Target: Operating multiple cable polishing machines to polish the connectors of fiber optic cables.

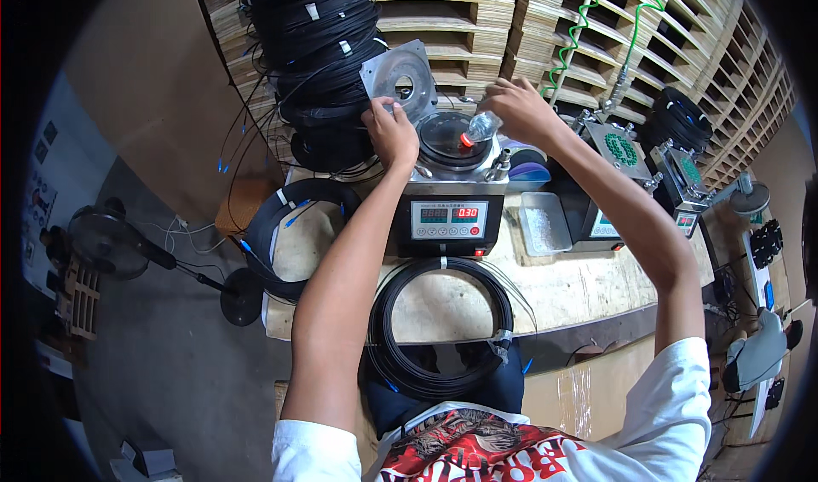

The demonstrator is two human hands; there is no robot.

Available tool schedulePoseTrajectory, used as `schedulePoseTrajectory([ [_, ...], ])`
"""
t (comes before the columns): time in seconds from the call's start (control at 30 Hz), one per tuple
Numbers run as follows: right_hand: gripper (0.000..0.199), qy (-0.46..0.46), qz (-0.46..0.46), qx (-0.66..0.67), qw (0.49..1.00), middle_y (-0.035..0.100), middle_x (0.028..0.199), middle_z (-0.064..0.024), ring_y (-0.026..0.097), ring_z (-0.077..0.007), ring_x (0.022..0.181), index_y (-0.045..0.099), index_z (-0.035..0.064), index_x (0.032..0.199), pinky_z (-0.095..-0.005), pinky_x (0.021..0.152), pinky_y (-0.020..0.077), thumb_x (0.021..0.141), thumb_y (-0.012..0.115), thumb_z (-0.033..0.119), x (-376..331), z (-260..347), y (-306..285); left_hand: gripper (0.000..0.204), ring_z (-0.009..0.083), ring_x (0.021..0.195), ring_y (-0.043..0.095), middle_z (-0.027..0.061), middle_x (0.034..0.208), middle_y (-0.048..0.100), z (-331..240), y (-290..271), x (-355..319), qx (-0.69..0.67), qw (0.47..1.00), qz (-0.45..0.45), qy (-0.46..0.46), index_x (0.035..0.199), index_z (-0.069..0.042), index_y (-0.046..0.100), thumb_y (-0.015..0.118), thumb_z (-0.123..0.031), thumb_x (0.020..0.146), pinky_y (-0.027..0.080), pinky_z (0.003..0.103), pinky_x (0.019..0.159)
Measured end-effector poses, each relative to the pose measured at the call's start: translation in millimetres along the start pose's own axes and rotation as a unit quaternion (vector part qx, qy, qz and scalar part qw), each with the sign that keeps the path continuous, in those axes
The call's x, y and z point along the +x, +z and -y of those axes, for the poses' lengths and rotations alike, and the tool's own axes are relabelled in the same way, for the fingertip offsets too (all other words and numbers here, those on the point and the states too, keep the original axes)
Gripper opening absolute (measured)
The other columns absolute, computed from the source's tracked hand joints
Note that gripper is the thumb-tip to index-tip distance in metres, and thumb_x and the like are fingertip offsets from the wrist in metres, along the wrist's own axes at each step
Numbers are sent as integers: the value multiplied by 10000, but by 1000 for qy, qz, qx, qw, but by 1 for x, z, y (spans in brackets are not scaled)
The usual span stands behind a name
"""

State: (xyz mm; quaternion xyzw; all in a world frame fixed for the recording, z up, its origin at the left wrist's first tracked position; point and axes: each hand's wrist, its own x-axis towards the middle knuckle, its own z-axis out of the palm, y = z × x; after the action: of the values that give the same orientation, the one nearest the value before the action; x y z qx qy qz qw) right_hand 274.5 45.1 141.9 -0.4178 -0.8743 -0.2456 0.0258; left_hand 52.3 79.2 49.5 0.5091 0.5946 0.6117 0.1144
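Hands worked over a small grey benchtop machine w/ red digital readouts (449, 214), set on a pale wooden workbench (588, 286). Left hand (392, 133) rested at the far-left edge of the machine's round dark top plate (443, 137), fingers curled down onto the rim & touching it; whether anything was pinched under them couldn't be told. Just beyond that hand stood a square grey metal plate w/ a round hole (400, 77), tilted up on edge. Right hand (520, 107) was closed round a small clear plastic bottle w/ a red cap (479, 129), bottle tipped cap-down toward the near left, cap right over the dark top plate; contact between cap & plate not clear. Tall stack of black cable coils w/ white tags (319, 48) sat to the far left, close to the left hand. Loose coil of black cable (443, 329) lay at the near edge of the bench, below the machine, part hanging over the person's lap. Another black coil (290, 226) lay left of the machine. Clear shallow plastic tray (544, 222) sat just right of it, then a second similar machine w/ a green round fixture (622, 154) further right. Green coiled air hose (575, 35) hung at the far side before stacked wooden pallets (716, 48). Black pedestal fan (111, 243) stood on the floor, well to the left.
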Motion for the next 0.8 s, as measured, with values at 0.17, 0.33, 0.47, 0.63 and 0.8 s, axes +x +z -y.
schedulePoseTrajectory([
  [0.17, 548, 219, -12, 337, 916, 674, 1207, -125, 623, -343, 1153, 653, 70, 1230, -464, 975, 486, 741, 858, 209, -51, -15, 42, 192, 402, 1051, 594, 194, 1152, 541, 7, 3, 1, 11, 1000, -3, 14, 1158, -112, 520, 550, -207, 994, 476, 488, 887],
  [0.33, 571, 324, -161, 522, 773, 720, 1047, -196, 696, -240, 960, 624, -28, 1125, -390, 821, 535, 738, 874, 310, -114, 6, 111, 212, 399, 1067, 571, 198, 1141, 544, 14, 6, 8, 11, 999, -3, 38, 1160, -119, 533, 564, -230, 982, 451, 479, 914],
  [0.47, 638, 414, -69, 353, 836, 688, 976, -80, 614, -266, 962, 694, 64, 1096, -413, 797, 470, 644, 887, 472, -152, 45, 153, 237, 397, 1111, 542, 226, 1125, 564, 24, 9, 14, 17, 998, 1, 62, 1155, -73, 542, 587, -212, 968, 418, 463, 973],
  [0.63, 601, 431, -27, 313, 846, 707, 1000, -87, 573, -295, 1066, 716, 101, 1122, -487, 874, 385, 665, 865, 461, -173, 85, 181, 269, 399, 1165, 524, 237, 1185, 553, 25, 8, 18, 20, 998, 17, 56, 1186, -79, 540, 596, -216, 961, 406, 463, 1021],
  [0.8, 629, 403, -17, 273, 873, 717, 963, -97, 571, -295, 1055, 640, 131, 1268, -499, 885, 362, 719, 840, 365, -182, 108, 183, 311, 403, 1176, 534, 246, 1205, 573, 21, 7, 14, 18, 999, -3, 48, 1201, -40, 534, 618, -200, 948, 406, 466, 1032],
])
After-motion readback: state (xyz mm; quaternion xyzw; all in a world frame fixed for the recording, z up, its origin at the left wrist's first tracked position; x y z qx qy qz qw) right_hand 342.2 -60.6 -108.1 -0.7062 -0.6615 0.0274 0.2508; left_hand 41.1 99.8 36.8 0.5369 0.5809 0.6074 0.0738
